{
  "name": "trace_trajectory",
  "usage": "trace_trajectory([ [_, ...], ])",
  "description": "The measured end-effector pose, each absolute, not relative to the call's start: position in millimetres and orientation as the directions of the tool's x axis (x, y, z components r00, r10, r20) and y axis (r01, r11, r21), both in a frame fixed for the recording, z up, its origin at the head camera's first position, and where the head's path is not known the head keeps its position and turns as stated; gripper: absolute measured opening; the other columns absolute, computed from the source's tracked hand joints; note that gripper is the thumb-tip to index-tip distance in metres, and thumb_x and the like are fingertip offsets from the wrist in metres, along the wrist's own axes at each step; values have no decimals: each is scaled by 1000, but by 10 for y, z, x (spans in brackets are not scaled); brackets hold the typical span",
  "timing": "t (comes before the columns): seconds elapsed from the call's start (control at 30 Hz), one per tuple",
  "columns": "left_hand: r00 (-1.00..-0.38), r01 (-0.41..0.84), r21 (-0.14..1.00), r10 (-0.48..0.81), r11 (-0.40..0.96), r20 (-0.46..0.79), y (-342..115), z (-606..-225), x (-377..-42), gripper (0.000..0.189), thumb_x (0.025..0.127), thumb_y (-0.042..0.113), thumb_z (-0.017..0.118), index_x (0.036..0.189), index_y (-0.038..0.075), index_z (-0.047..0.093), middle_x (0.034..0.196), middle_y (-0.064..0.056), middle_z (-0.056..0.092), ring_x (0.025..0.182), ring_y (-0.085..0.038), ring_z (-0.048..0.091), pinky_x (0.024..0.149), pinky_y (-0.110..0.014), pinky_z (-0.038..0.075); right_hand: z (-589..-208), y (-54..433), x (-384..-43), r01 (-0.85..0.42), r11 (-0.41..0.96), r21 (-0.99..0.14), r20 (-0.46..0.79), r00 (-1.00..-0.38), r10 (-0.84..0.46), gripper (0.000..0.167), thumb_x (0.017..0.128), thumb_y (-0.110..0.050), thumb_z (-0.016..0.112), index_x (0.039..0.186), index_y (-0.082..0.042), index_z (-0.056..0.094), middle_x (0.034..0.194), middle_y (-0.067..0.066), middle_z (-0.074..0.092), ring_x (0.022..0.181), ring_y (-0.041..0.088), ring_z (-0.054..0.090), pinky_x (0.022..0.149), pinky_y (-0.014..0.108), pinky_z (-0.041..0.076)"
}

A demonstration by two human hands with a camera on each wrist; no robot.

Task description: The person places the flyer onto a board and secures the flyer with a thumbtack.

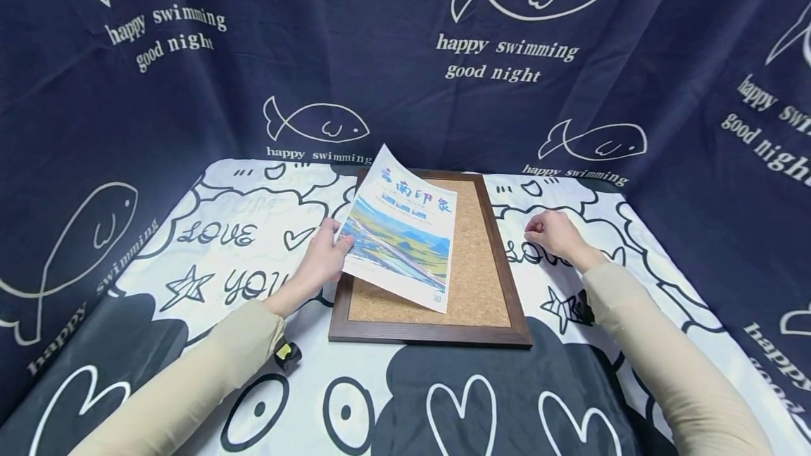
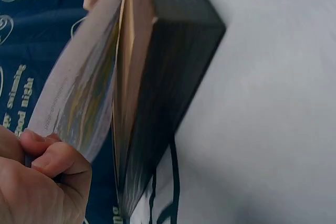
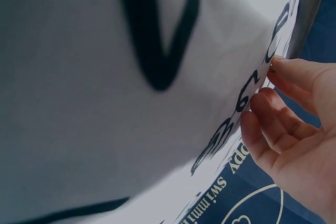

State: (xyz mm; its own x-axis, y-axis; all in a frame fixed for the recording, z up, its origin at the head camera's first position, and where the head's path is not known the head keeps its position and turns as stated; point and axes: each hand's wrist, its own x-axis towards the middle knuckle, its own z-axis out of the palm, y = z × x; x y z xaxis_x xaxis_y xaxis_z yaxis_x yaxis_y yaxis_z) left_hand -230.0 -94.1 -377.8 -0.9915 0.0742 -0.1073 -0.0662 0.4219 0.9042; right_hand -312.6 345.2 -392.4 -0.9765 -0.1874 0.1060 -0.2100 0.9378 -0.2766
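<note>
My left hand [image 1: 324, 253] pinches the left edge of a printed paper poster [image 1: 402, 227] with a colourful landscape and blue lettering. The poster slants over a cork board [image 1: 478, 266] in a dark brown wooden frame, covering much of its left side. In the left wrist view the thumb and curled fingers [image 2: 52, 156] grip the paper's edge, and the sheet bows beside the frame [image 2: 168, 72]. To the right of the board, my right hand [image 1: 557, 234] is close over the cloth. Its thumb and forefinger tips meet on a tiny dark thing [image 3: 272, 68], mostly hidden.
A white cloth [image 1: 209, 259] with black drawings and lettering covers the table under the board. Dark blue fabric [image 1: 405, 55] printed with fish rises behind and at both sides. A black device with a yellow patch [image 1: 287, 354] is at my left wrist.
</note>
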Motion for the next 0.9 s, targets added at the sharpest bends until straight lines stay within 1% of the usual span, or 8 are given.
trace_trajectory([
  [0.13, -987, -83, 912, 94, 402, -132, -829, -3794, -2265, 25, 103, 21, 42, 123, 8, 35, 75, -13, 64, 37, -7, 38, 36, -19, 33, -3934, 3430, -3123, -201, 941, -273, 102, -978, -180, 11, 85, -8, 68, 88, 2, 72, 77, 13, 65, 72, 25, 55, 70, 39, 42],
  [0.2, -986, -79, 907, 104, 413, -133, -791, -3796, -2241, 28, 102, 19, 44, 125, 8, 33, 68, -11, 60, 36, -8, 41, 35, -20, 36, -3940, 3429, -3125, -201, 941, -272, 100, -979, -180, 11, 86, -8, 68, 88, 2, 72, 77, 13, 65, 72, 25, 56, 70, 39, 42],
  [0.3, -984, -71, 905, 119, 419, -132, -753, -3788, -2201, 41, 100, 14, 45, 137, 9, 26, 62, -8, 54, 34, -10, 45, 34, -23, 38, -3948, 3443, -3130, -209, 941, -267, 104, -977, -187, 11, 86, -8, 68, 87, 1, 72, 77, 12, 65, 72, 24, 56, 69, 39, 42],
  [0.43, -983, -51, 914, 141, 403, -117, -715, -3769, -2158, 54, 99, 7, 42, 147, 12, 18, 64, -12, 55, 33, -12, 47, 33, -26, 39, -3956, 3472, -3147, -221, 939, -263, 116, -973, -197, 10, 85, -8, 67, 86, 1, 72, 75, 11, 65, 70, 24, 56, 68, 38, 42],
  [0.6, -983, -10, 916, 162, 401, -81, -659, -3775, -2142, 58, 97, 4, 39, 149, 16, 16, 64, -13, 58, 34, -12, 48, 33, -26, 40, -3957, 3483, -3163, -224, 939, -260, 117, -973, -200, 10, 85, -7, 66, 84, 1, 71, 74, 11, 64, 69, 23, 55, 66, 33, 40],
  [0.7, -981, -10, 913, 175, 407, -89, -615, -3793, -2139, 57, 97, 5, 39, 149, 17, 19, 60, -11, 57, 34, -12, 48, 33, -26, 40, -3960, 3484, -3165, -225, 940, -258, 116, -973, -201, 10, 84, -8, 67, 83, 2, 71, 74, 11, 64, 68, 23, 55, 64, 32, 40],
  [0.83, -970, -18, 898, 211, 439, -123, -564, -3804, -2121, 50, 97, 8, 41, 144, 13, 27, 53, -8, 55, 34, -12, 47, 33, -26, 40, -3965, 3482, -3169, -234, 937, -258, 120, -970, -210, 10, 84, -8, 67, 82, 1, 70, 73, 11, 64, 67, 22, 55, 63, 32, 40],
  [0.9, -965, -20, 887, 223, 461, -138, -552, -3803, -2111, 48, 97, 10, 42, 143, 12, 28, 54, -8, 55, 35, -13, 47, 33, -25, 39, -3963, 3475, -3168, -237, 936, -260, 119, -970, -212, 10, 84, -8, 68, 82, 1, 70, 74, 11, 64, 67, 22, 55, 63, 32, 40],
])
